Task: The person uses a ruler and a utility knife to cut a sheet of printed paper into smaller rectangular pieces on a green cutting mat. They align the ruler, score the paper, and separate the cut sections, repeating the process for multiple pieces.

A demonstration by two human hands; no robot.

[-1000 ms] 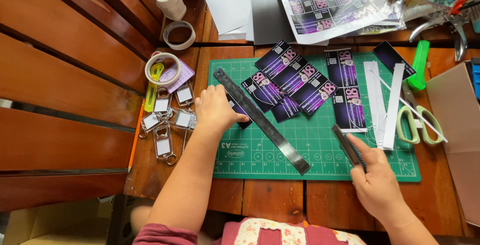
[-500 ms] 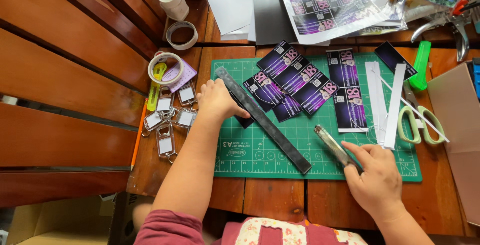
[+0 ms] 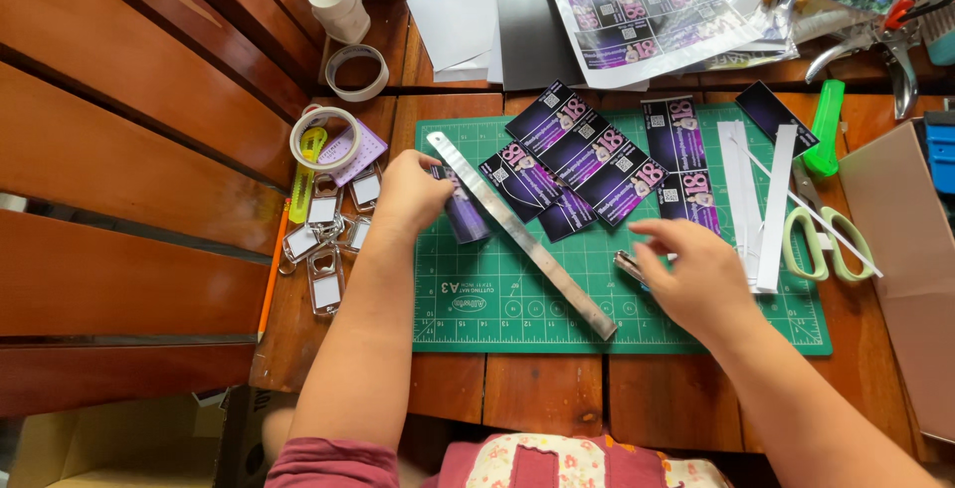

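Note:
My left hand [image 3: 410, 193] is at the upper end of a long metal ruler [image 3: 527, 241] that lies slantwise on the green cutting mat [image 3: 497, 299]. Its fingers pinch a small purple printed card [image 3: 464, 217] just left of the ruler. My right hand [image 3: 701, 277] hovers low over the mat's middle right, blurred, with fingers spread. A metal craft knife [image 3: 627, 266] pokes out from under it; I cannot see whether the hand grips it. Several dark purple printed cards [image 3: 582, 155] lie fanned on the mat beyond the ruler.
White paper strips [image 3: 764, 199], green-handled scissors [image 3: 821, 239] and a green cutter [image 3: 824, 130] lie at the mat's right. Clear keychain frames [image 3: 323, 239] and tape rolls [image 3: 356, 70] sit to the left. Printed sheets [image 3: 647, 10] and pliers [image 3: 895, 40] are at the back, brown card [image 3: 910, 249] at far right.
My left hand has slid left off the ruler with a purple card in its fingers. My right hand has moved up and left, lowering the knife toward the mat.

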